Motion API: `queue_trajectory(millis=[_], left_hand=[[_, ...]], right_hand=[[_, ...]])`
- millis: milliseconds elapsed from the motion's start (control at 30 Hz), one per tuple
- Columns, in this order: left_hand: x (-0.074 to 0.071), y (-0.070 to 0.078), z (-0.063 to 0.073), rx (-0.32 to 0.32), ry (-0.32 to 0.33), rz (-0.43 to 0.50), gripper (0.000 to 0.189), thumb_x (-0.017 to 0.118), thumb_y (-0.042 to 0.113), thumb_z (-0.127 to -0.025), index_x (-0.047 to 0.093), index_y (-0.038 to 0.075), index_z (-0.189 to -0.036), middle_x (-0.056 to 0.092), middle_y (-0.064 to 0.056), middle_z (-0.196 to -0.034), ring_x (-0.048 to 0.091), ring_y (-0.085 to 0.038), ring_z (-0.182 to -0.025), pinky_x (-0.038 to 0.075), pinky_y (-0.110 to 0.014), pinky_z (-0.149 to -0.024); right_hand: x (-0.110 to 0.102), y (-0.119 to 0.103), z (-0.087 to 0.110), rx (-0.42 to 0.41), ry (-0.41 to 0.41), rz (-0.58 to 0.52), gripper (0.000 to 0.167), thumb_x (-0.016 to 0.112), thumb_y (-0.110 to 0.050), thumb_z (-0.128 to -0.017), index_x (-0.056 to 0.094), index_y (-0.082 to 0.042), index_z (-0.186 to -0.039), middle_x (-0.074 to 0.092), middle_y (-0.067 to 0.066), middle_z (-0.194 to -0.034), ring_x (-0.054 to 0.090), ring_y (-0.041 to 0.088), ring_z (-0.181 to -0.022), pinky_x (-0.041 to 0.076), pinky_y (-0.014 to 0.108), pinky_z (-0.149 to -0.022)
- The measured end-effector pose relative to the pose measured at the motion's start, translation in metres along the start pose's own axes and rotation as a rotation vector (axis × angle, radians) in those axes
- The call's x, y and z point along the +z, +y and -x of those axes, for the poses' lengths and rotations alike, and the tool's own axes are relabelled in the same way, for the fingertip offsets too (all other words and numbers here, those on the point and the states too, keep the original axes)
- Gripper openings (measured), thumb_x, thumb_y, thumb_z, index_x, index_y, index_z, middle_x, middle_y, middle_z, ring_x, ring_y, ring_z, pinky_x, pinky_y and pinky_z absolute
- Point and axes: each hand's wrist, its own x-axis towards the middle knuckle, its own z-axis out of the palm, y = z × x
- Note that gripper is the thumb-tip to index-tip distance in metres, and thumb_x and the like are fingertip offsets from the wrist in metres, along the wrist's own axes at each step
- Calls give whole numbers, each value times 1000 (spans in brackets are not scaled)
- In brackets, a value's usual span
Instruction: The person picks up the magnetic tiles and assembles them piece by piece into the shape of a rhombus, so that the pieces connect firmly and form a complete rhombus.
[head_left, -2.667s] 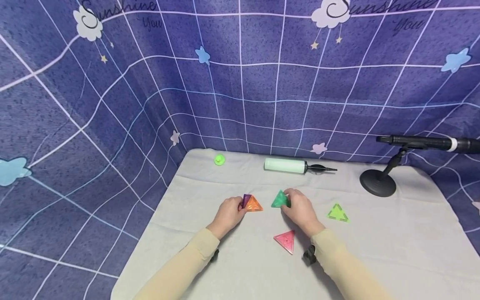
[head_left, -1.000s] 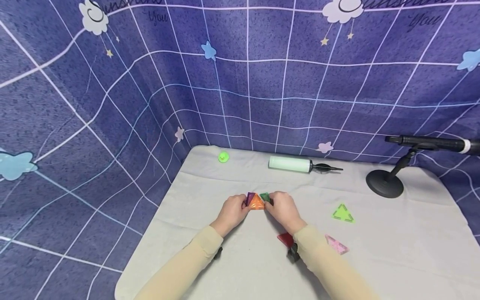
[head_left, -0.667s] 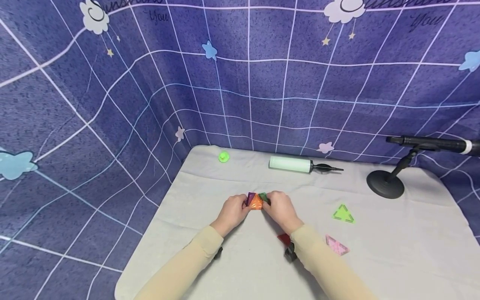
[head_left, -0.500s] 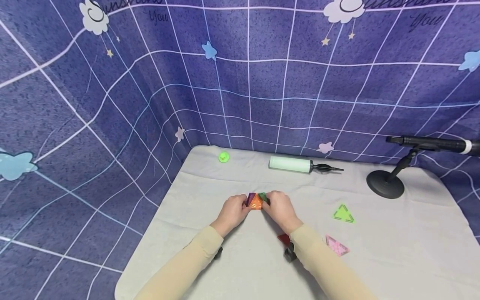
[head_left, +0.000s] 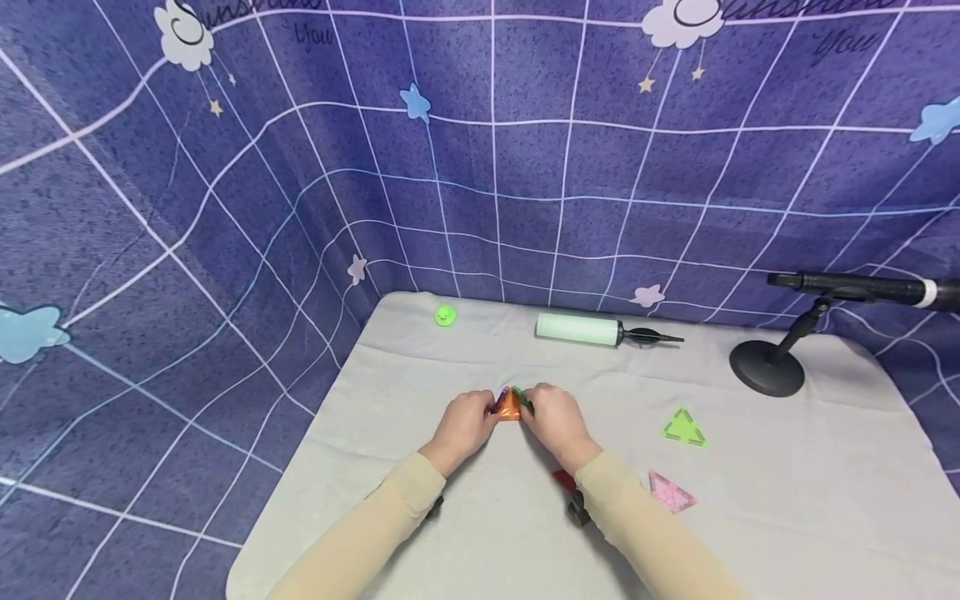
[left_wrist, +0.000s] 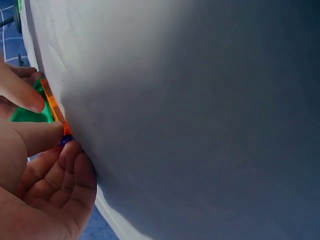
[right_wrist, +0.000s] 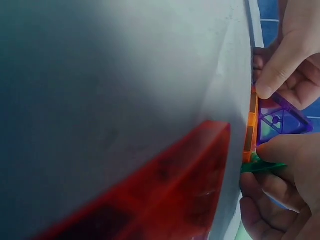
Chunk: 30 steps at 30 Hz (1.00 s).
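Three see-through triangular magnetic tiles are together between the hands near the middle of the table. The orange tile [head_left: 509, 408] is in the centre, seen edge-on in both wrist views. On its left the purple tile [right_wrist: 285, 122] tilts up, its edge pinched by my left hand [head_left: 465, 423], whose thumb also reaches the orange tile's corner. My right hand [head_left: 557, 423] pinches the green tile [left_wrist: 31, 115] on the other side, also tilted up against the orange one. Fingers hide parts of the purple and green tiles.
A red triangular tile [right_wrist: 175, 185] lies partly under the right forearm. To the right are a pink tile [head_left: 670, 492] and a lime-green tile [head_left: 683, 427]. Behind are a hand pump [head_left: 577, 328], a small green toy [head_left: 445, 315] and a black microphone stand [head_left: 767, 367].
My right hand has brought the green tile left to the orange one. The purple and green tiles have since tilted upward as the hands drew closer. The pink tile has come into view beside the right sleeve.
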Motion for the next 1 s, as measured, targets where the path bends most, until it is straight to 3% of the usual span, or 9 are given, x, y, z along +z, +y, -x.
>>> queue_trajectory(millis=[500,1000], left_hand=[[1,4,2,34,8,-85,18,82,7,-88,65,10,-82,66,-3,-77,65,-22,-69,52,-40,-63],[2,2,2,4,0,-56,15,82,9,-88,67,9,-87,69,-5,-81,63,-20,-70,52,-39,-65]], right_hand=[[0,-3,3,-82,37,76,8,85,-10,-86,80,-9,-93,68,2,-79,69,21,-69,57,37,-65],[0,-3,4,-35,22,47,13,86,-16,-87,81,-12,-98,66,0,-81,68,20,-70,57,38,-66]])
